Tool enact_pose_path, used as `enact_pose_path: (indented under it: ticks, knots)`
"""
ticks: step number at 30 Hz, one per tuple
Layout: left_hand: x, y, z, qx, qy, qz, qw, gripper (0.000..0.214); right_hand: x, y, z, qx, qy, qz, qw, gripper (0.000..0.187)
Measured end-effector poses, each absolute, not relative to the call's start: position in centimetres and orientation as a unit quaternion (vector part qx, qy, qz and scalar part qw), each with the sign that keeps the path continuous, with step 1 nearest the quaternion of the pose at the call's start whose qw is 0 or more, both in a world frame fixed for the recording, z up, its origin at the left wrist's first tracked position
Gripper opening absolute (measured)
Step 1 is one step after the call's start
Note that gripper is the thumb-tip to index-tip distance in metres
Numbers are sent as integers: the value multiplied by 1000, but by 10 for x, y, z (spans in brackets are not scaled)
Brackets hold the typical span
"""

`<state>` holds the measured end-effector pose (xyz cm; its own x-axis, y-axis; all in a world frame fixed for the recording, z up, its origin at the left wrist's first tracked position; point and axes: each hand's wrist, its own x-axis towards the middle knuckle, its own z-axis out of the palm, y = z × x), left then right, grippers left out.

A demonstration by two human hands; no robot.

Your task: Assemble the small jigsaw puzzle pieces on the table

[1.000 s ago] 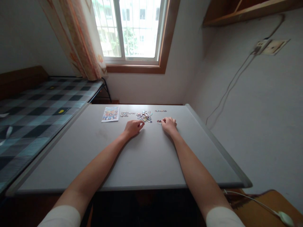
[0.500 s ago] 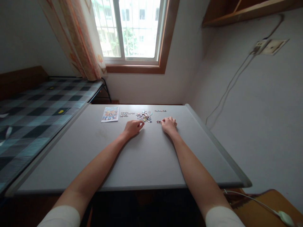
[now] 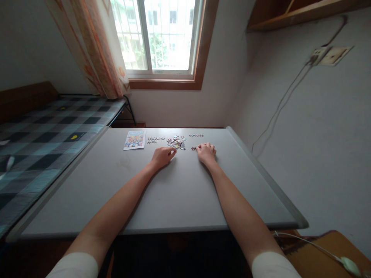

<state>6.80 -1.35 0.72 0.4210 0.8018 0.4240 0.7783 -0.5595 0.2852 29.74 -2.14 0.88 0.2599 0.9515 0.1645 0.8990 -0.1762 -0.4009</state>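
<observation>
Loose jigsaw puzzle pieces [image 3: 176, 141] lie in a small heap on the grey-white table [image 3: 174, 193]. At the heap's near left edge rests my left hand [image 3: 162, 156], its fingers curled and thumb and forefinger close together; whatever they may hold is too small to make out. My right hand [image 3: 206, 152] is lowered to the table right of the heap, its fingertips closed at the right end of a short strip of joined puzzle pieces [image 3: 193, 149]. The fingers partly cover that strip.
Joined puzzle rows [image 3: 155, 139] lie left of the heap, and another row [image 3: 196, 135] behind my right hand. A printed picture card [image 3: 135, 140] is farther left. A bed [image 3: 58, 135] flanks the table; a cable [image 3: 269, 125] hangs on the right wall.
Both hands stay practically where they were, with at most a tiny shift of the right fingers at the strip. The whole view has moved slightly.
</observation>
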Motion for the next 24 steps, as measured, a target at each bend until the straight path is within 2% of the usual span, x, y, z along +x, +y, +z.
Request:
enact_pose_path:
  ticks: [9, 14, 17, 24]
  knots:
    - [68, -14, 8, 842, 471, 262, 27, 26, 299, -22, 7, -749, -609, 39, 257, 24]
    - [68, -15, 9, 840, 474, 263, 31, 26, 304, -16, 6, -667, -678, 73, 301, 31]
    - [68, -15, 9, 838, 478, 261, 24, 25, 304, -14, 6, -629, -715, 93, 293, 31]
    - [68, -14, 8, 839, 474, 264, 30, 25, 301, -17, 8, -643, -720, 79, 250, 29]
